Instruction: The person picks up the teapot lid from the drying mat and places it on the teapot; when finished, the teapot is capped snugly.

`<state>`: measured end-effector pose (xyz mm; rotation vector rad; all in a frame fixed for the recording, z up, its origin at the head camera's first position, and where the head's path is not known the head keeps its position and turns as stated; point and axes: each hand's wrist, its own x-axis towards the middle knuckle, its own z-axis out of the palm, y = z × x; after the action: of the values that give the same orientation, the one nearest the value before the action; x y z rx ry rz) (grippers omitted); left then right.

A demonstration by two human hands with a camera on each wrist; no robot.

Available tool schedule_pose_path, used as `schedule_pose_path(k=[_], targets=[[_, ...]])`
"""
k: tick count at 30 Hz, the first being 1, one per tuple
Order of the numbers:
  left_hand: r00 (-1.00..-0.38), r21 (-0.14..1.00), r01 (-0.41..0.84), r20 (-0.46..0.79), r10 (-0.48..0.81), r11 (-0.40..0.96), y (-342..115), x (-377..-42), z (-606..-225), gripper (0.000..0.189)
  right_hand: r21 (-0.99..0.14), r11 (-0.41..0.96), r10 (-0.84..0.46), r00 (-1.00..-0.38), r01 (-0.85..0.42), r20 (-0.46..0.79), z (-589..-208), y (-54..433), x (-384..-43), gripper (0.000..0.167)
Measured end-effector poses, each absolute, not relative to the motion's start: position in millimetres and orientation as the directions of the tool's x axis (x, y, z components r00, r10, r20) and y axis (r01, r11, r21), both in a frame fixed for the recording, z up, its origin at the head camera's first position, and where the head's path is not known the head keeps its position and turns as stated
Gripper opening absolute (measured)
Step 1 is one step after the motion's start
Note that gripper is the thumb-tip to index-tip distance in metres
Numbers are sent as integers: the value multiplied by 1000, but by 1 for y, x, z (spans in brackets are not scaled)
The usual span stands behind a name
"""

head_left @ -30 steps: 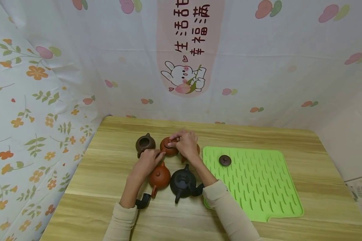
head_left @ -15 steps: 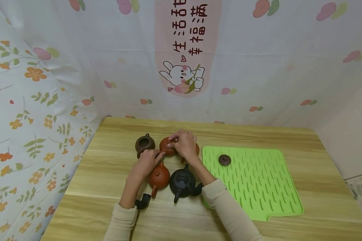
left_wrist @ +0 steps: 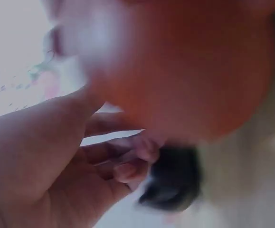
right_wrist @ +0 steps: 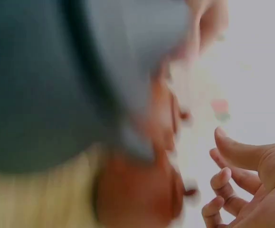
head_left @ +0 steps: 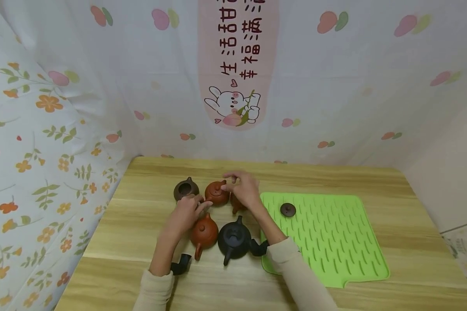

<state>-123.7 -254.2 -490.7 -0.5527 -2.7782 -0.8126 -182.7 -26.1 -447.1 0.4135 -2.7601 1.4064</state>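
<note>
In the head view, my right hand hovers at the right of the back reddish-brown teapot, fingers apart beside its lid, which sits on the pot. The right wrist view shows the right hand loosely bent and holding nothing. My left hand is by that teapot's spout, thumb and index finger parted; whether they touch it is unclear. An orange-red teapot stands just right of the left hand. Another reddish teapot is partly hidden under the right hand.
A dark brown teapot without a lid stands at the back left. A black teapot stands in front of my right forearm. On the right lies a green ridged mat bearing a dark brown lid. Patterned cloth hangs behind the table.
My right hand has let go of the back teapot's lid and shifted slightly right. The left thumb and index finger have parted. The head view has tilted slightly upward.
</note>
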Motion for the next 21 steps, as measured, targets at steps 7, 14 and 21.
schedule_pose_path(k=[7,14,21], targets=[[-951,526,224,301,67,820,-281,-101,-444,24,-828,536,-142,-985,-164,102,-443,81,-170,23],[-974,485,137,226,28,864,-310,-97,-457,30,-809,550,-214,-971,-208,105,-466,153,-148,25],[-979,501,163,192,74,850,-304,-98,-483,29,-865,468,-288,-956,-183,47,-485,167,-143,24]])
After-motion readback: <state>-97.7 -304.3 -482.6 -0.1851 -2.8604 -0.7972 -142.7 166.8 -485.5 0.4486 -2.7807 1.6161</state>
